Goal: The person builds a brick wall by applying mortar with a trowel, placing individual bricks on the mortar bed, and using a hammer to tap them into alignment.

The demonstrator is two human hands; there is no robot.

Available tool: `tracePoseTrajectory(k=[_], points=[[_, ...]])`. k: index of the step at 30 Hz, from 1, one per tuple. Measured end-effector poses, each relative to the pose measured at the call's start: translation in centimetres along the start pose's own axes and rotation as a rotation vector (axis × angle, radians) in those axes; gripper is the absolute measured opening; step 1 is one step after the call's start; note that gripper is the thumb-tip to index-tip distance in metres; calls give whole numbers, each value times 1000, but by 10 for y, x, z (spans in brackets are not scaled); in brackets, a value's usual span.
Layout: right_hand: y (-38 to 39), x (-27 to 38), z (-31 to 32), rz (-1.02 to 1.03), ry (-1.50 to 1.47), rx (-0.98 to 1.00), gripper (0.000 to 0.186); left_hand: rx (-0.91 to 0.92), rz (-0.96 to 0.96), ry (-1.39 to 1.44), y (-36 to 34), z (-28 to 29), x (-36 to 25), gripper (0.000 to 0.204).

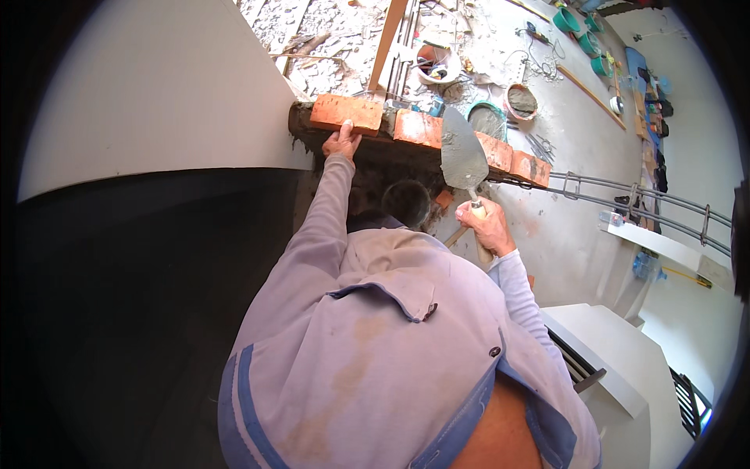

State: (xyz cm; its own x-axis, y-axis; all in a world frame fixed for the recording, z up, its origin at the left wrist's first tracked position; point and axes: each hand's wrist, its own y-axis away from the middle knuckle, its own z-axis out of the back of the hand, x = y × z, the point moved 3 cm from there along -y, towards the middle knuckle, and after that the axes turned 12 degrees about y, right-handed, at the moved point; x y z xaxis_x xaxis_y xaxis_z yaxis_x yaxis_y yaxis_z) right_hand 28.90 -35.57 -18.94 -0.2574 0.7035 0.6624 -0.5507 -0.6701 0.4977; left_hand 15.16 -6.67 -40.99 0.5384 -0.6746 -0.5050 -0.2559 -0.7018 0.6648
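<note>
At the left end of a row of orange bricks, my left hand point(341, 144) grips the near side of a brick point(345, 113). A finger reaches onto its near edge; the other fingertips are partly hidden. This brick sits on a dark, rough ledge point(300, 125) beside the pale wall. My right hand point(491, 228) is closed round the wooden handle of a trowel point(462, 152). Its blade points away from me, smeared with grey mortar, and covers part of the row. More bricks show left of the blade point(418, 128) and right of it point(531, 167).
Behind the row stand a green-rimmed tub of mortar point(487, 119), another mortar bucket point(521, 102) and a white bucket of tools point(437, 64). Steel rebar point(641, 199) runs off to the right. A large pale wall point(164, 86) borders the left; a round bucket point(407, 202) is below the ledge.
</note>
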Motion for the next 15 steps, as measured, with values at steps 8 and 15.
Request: tracePoseTrajectory(k=[8, 15], points=[[-15, 7, 5, 59, 114, 53, 31, -51, 17, -5, -5, -3, 12, 25], [-44, 59, -8, 346, 463, -99, 29, -192, 51, -120, -10, 16, 12, 32]])
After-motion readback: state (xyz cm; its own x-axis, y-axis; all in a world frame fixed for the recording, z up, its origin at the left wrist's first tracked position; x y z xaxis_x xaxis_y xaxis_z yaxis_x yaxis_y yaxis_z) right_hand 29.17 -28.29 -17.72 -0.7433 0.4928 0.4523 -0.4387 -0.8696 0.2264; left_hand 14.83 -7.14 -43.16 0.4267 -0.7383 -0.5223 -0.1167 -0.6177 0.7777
